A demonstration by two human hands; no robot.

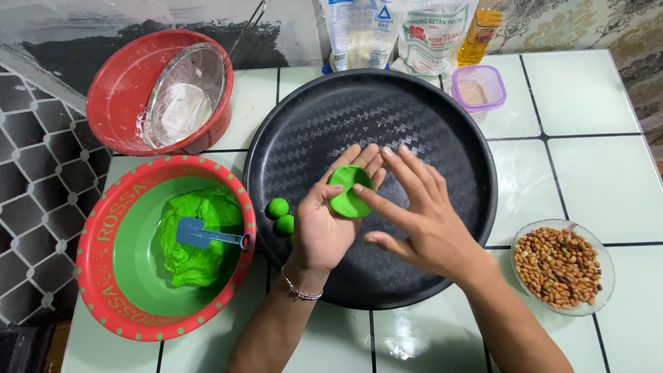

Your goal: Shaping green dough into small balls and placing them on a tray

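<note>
The left hand [323,224] lay open, palm up, cradling a flattened green dough disc [349,191] over the black tray [414,124]. The right hand [414,214], fingers spread, pressed its edge. It looked soft, light, probably sticky; best supported underneath.

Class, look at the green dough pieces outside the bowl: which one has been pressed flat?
The green dough disc lying on the left hand. The two dough balls on the black tray are round.

Far table edge: clear plastic bag [359,31] with blue label; white flour packet [434,34] with red-green print.
</note>
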